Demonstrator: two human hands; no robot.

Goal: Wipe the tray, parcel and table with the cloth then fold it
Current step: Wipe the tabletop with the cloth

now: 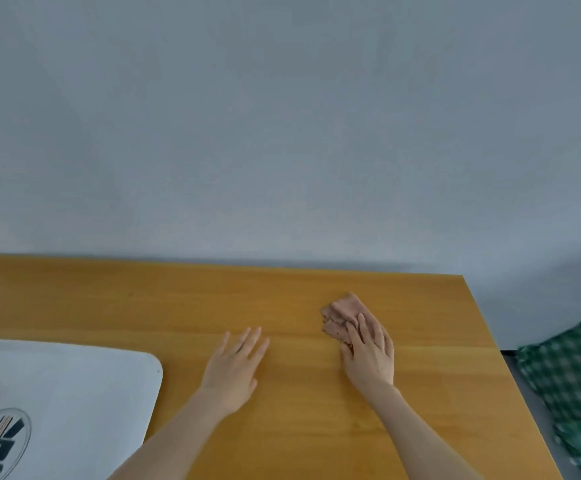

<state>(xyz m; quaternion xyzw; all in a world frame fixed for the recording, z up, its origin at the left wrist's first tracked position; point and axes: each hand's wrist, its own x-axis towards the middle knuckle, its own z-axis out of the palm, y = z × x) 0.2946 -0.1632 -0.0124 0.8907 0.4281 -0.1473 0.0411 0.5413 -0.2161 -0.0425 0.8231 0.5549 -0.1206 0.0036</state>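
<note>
Right hand (368, 355) flat, pressing bunched cloth (342, 315) on counter (299, 427) near right edge; left hand (235, 363) flat, empty, well apart. Tray (74, 382) far left. Risk — wadded cloth slips under palm, wipe skips patches.

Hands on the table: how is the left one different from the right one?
The left hand rests on the bare table; the right hand presses the crumpled pinkish cloth. The left hand's fingers spread wider than the right hand's. The left hand lies nearer the white tray, the right hand nearer the table's right edge. Both are palm down with straight fingers.
</note>
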